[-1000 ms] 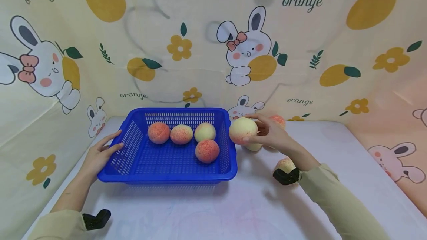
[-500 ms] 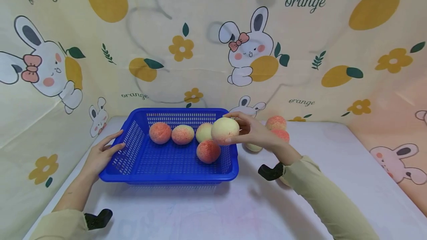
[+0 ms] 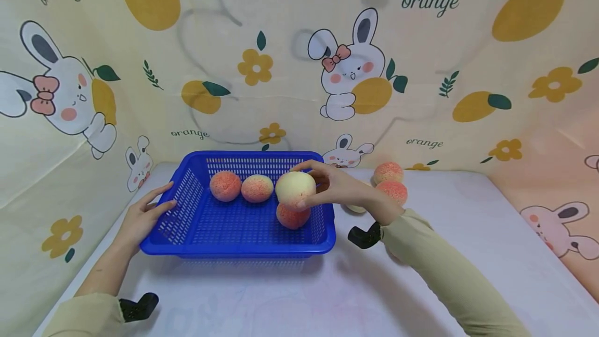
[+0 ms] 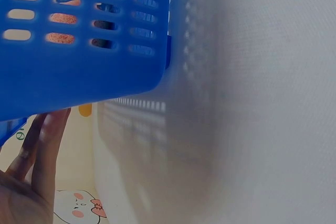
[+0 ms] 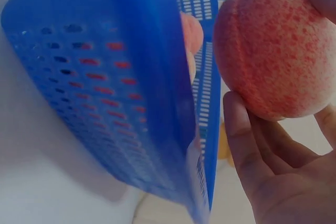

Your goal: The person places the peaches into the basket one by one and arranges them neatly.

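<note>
My right hand [image 3: 334, 189] holds a pale yellow and pink peach [image 3: 296, 189] between thumb and fingers, over the right part of the blue plastic basket [image 3: 234, 249]. In the right wrist view the held peach's red speckled side faces the camera, above the basket rim. Inside the basket lie a red peach [image 3: 225, 186], a yellow and red peach [image 3: 257, 189] and another red peach [image 3: 293, 217], partly covered by the held one. A pale peach there is hidden now. My left hand [image 3: 135, 220] grips the basket's left rim, its fingers [image 4: 47, 150] reaching it from outside.
To the basket's right, two red peaches [image 3: 392, 191] lie on the white table [image 3: 262, 295], with a pale peach [image 3: 356, 209] partly behind my right hand. Another peach is mostly hidden by the right sleeve [image 3: 440, 259]. A patterned cloth [image 3: 281, 87] stands behind the table.
My right hand has carried the peach leftward from beside the basket, across its right rim, to above the peaches inside. The left hand stays on the rim.
</note>
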`<state>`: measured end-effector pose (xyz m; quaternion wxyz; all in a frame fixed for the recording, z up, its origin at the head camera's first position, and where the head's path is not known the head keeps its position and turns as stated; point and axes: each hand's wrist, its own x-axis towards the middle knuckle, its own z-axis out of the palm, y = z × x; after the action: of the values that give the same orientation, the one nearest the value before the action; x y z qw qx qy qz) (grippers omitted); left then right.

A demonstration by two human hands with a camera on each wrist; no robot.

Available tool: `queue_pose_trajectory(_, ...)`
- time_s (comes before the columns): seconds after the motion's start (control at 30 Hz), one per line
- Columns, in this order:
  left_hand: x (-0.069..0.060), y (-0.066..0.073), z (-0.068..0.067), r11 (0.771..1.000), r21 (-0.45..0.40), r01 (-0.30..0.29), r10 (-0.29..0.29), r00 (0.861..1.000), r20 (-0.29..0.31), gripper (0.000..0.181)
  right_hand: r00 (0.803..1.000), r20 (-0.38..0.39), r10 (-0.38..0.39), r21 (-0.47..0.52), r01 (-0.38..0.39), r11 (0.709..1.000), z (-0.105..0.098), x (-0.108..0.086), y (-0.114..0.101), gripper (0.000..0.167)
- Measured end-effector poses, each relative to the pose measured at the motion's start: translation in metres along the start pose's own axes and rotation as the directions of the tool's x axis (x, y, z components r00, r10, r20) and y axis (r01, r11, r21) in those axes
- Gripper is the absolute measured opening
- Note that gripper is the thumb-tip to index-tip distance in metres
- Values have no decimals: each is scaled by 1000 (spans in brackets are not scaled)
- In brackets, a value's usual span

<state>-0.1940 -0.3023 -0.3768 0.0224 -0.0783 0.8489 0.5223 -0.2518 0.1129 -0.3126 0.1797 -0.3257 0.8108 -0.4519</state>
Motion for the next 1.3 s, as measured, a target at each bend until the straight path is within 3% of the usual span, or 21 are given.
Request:
queue_pose_trajectory(0.33,-1,1,1,1000,3,6,-6,1000,-4,65,988,157,5,-75,7,997,7,21,-11,60)
queue_pose_trajectory(0.67,1,0,1,1000,2,6,-6,1000,-4,66,942,332,-49,-93,84,992,17,40,-16,58)
queue_pose_trajectory(0.9,1,-1,0,1000,2,10,-10,1000,-6,66,927,368,-72,-127,127,984,23,49,-17,58)
queue_pose_trajectory(1.3,0,0,-1,1000,-18,6,-6,1000,-2,66,897,443,15,-156,61,986,40,65,-18,60)
